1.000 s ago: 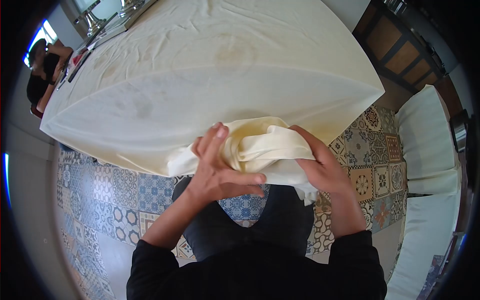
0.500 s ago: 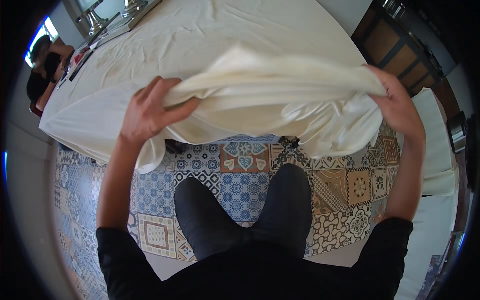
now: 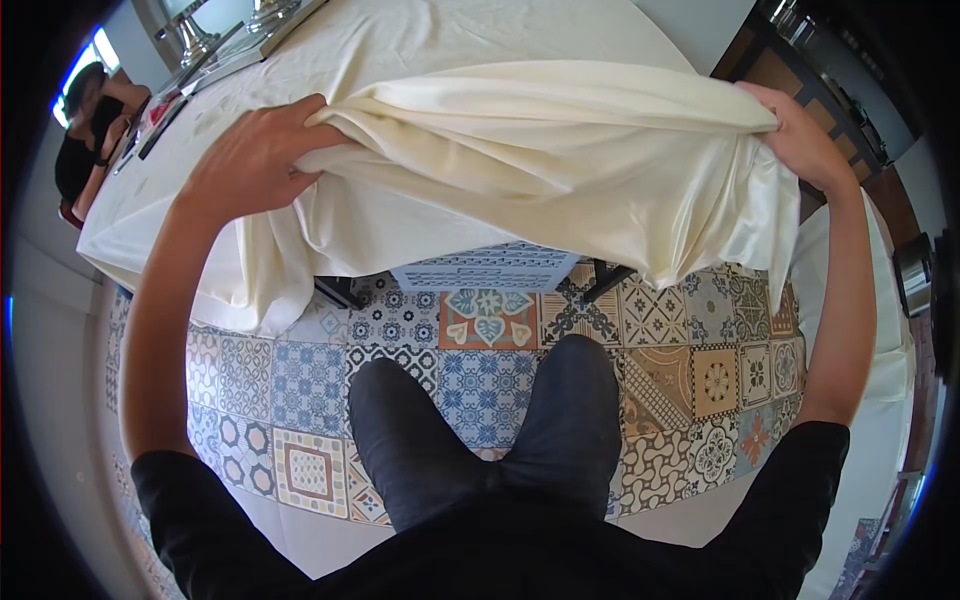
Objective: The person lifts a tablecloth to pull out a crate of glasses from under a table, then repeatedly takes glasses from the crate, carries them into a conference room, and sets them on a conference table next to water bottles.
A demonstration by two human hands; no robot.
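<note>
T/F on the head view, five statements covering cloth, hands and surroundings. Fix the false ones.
1. The left hand and right hand both grip the cream cloth. True.
2. The cream cloth is wadded into a tight ball. False: it spans the gap between the hands, hanging in loose folds.
3. The floor is plain wood planks. False: patterned tiles show around the knees.
4. Another person in black is at the view's left edge. True.
5. The wearer's trousers are white. False: the trousers are dark grey.
</note>
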